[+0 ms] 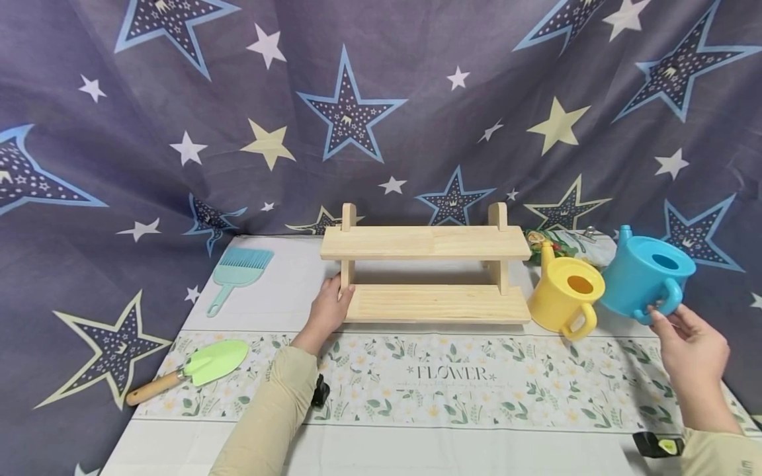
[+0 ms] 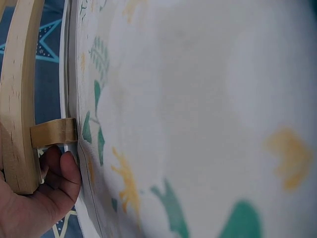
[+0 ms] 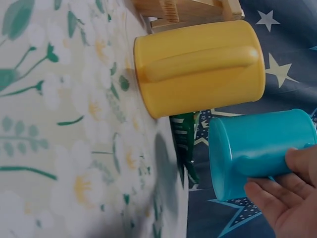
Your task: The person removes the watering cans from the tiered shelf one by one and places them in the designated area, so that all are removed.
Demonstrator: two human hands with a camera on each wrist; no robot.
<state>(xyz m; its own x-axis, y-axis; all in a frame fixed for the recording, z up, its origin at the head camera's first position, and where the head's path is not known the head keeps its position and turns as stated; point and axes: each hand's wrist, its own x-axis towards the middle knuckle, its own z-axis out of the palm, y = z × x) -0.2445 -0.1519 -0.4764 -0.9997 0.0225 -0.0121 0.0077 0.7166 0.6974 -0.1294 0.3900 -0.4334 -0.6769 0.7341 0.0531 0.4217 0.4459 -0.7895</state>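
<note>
A two-tier wooden shelf point(image 1: 425, 243) stands at the middle back of the table. My left hand point(image 1: 329, 309) grips the left end of its lower board; in the left wrist view the fingers point(image 2: 64, 173) curl beside the shelf's foot point(image 2: 54, 133). At the right, my right hand point(image 1: 693, 347) holds a blue watering can point(image 1: 639, 277) by the lower part of its handle. In the right wrist view a gap shows between the blue can's base and the tablecloth. Left of it, a yellow watering can point(image 1: 550, 297) stands upright against the shelf's right end.
A teal dustpan-and-brush-like tool point(image 1: 241, 268) lies at the back left. In front of it lies a green trowel point(image 1: 217, 362) with a wooden handle. A patterned packet with a clip point(image 1: 580, 244) lies behind the yellow can. A starry curtain point(image 1: 381, 132) hangs behind the table.
</note>
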